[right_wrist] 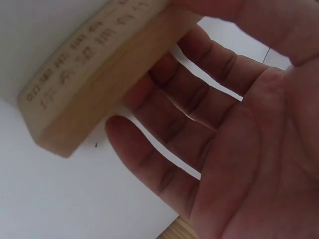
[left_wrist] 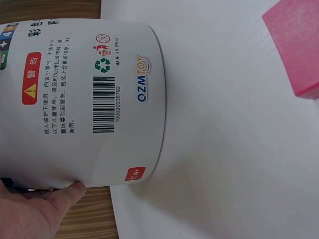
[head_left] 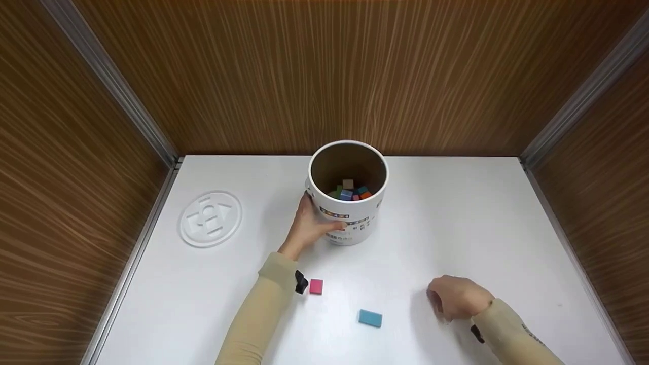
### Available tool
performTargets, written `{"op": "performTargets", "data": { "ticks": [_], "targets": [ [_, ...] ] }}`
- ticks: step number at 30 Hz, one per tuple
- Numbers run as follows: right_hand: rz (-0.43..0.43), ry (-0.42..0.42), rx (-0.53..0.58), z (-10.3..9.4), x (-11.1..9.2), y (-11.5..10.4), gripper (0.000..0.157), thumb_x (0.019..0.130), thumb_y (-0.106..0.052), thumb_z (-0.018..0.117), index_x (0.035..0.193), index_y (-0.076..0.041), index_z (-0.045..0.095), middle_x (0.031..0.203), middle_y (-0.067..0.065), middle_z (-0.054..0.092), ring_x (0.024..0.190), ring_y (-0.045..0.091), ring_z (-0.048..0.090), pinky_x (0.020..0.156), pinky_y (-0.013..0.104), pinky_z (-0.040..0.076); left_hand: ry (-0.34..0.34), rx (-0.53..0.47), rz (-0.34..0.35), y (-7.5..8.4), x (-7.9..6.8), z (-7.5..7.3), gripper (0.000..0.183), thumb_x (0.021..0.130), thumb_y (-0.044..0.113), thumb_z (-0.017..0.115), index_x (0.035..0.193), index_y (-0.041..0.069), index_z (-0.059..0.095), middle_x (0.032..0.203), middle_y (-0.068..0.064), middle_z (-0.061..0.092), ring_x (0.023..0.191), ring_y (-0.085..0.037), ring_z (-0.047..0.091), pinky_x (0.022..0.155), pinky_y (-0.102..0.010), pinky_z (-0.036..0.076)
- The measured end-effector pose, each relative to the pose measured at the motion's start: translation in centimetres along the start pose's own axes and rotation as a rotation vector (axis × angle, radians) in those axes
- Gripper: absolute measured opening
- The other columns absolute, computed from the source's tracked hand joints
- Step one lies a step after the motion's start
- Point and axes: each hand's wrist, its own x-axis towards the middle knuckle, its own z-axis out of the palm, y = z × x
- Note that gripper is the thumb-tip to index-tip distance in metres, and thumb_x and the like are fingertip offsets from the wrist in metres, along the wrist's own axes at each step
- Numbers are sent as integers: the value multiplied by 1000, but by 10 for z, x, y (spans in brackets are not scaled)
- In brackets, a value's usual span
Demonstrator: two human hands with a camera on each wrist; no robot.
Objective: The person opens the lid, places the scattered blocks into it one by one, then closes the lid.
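My left hand grips the side of a white cylindrical toy-block tub, thumb across its front and fingers round its left side. Several coloured blocks lie inside the tub. Printed labels and a barcode show on its wall in the left wrist view, with my thumb on the lower edge. Over the right part of the table is my right hand. The right wrist view shows it pinching a plain wooden block with printed characters between thumb and fingertips. In the head view the hand hides that block.
A pink block lies beside the left wrist, and a blue rectangular block is nearer the front. A white embossed disc sits at the left. Wood-grain panels wall the white table at back and sides.
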Motion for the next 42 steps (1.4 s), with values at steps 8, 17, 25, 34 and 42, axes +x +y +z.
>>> {"op": "performTargets", "data": {
  "ticks": [8, 17, 25, 34, 42],
  "targets": [
    [5, 34, 4, -8, 5, 5, 19, 78, 0, 73, 77, -13, 59, 72, 0, 52, 68, 21, 49, 58, 37, 43, 2, -4, 10, -1, 0, 0, 133, 56, 51, 93, 156, 20, 10, 153, 0, 31, 141, -16, 29, 118, -36, 20],
    [-89, 153, 53, -22, 11, 4, 24, 83, -11, 70, 69, -13, 51, 67, -2, 47, 63, 17, 45, 54, 32, 37, 2, -18, 16, -1, -1, 1, 133, 56, 52, 93, 156, 23, 10, 154, 1, 29, 141, -15, 29, 118, -38, 21],
    [-204, 202, 205, -45, 13, 4, 17, 84, -3, 62, 73, -12, 52, 63, -4, 50, 57, 11, 46, 53, 27, 38, -1, 3, -2, -1, 1, 1, 135, 56, 52, 93, 156, 19, 9, 154, 0, 29, 141, -17, 29, 118, -37, 21],
    [-353, 403, 263, -77, 12, -9, 9, 90, -2, 66, 86, -10, 62, 79, -4, 61, 73, 13, 58, 62, 30, 52, 5, 11, 8, -1, 0, 1, 134, 57, 51, 93, 156, 16, 10, 154, -2, 30, 141, -17, 29, 118, -36, 20],
    [-386, 554, 324, -109, 6, -29, 16, 85, 2, 69, 96, -7, 63, 87, 0, 64, 81, 17, 60, 67, 34, 53, 7, -3, 12, -2, 1, 2, 134, 56, 51, 93, 156, 19, 10, 154, 0, 30, 141, -17, 29, 118, -37, 21]
  ]
}}
